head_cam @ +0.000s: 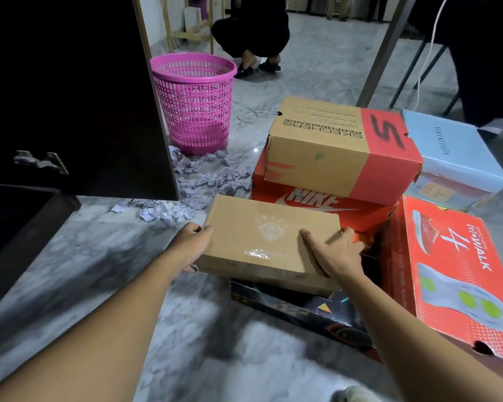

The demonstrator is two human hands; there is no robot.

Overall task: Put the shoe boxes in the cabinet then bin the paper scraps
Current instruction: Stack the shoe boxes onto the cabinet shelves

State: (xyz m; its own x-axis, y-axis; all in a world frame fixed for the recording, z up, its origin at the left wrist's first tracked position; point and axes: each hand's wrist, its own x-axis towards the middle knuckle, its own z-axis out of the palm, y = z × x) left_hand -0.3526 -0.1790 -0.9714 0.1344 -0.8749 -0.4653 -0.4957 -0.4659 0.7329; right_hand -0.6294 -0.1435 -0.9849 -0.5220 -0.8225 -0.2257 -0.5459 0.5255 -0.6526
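Plain brown corrugated-cardboard shoe box with a faint diamond print [269, 242], lying on a black printed shoe box [296, 309] at the near edge of the stack on the floor, not yet in the dark wooden cabinet [70, 97] at left. The left grip [190, 245] clasps the box's left end, with its fingers out of sight round it. The right grip [336, 253] lies over the right end, thumb on the lid and fingers reaching past the far edge.

**Risks (judged).**
- The lid carries a glossy strip of tape, and smooth card held only at the ends may slip or let the lid lift.
- Dragging rather than lifting could shift the black box beneath.
- The tan-and-red Skechers carton [331, 152] sits askew on the orange Nike box [311, 201], so a knock could topple it.
- Crumpled white paper scraps [212, 178] lie between the stack and the cabinet, beside the pink plastic lattice bin [193, 103], and could be scattered underfoot.

**Materials.**
- The boxes are rectangular and sharp-edged, of matt card.
- The red Go Walk carton [459, 274] is glossy-printed.
- The grey marbled floor [99, 250] is polished and reflective.
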